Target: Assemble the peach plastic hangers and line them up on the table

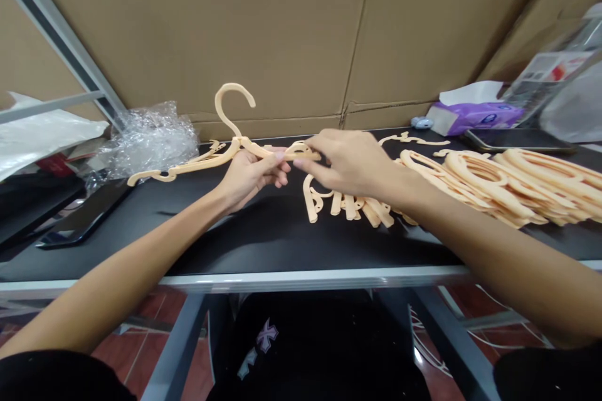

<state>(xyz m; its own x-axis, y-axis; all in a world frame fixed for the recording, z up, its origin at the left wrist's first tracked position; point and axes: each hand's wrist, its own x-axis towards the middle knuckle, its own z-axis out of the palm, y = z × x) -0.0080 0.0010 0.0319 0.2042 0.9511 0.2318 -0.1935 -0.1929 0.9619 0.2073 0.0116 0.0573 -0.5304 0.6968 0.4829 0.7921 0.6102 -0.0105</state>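
A cream plastic clothes hanger (pixel 202 166) is held up above the black table, its hook pointing upward and its arms spread to either side. My left hand (pixel 251 177) is closed around the hanger's right arm, just below the hook. At the far end of that same arm, my right hand (pixel 345 160) pinches the tip between thumb and fingers. Loose cream hanger parts (pixel 350 205) lie on the table under and beside my right hand. Some more parts show behind the hanger, partly hidden by it and my left hand.
To the right is a large pile of folded cream hangers (pixel 498 185). Behind it are a purple tissue pack (pixel 493 114) and a dark phone (pixel 522 140). Crumpled clear plastic (pixel 150 138) and another dark phone (pixel 89 216) lie left. Cardboard (pixel 282 31) walls the back.
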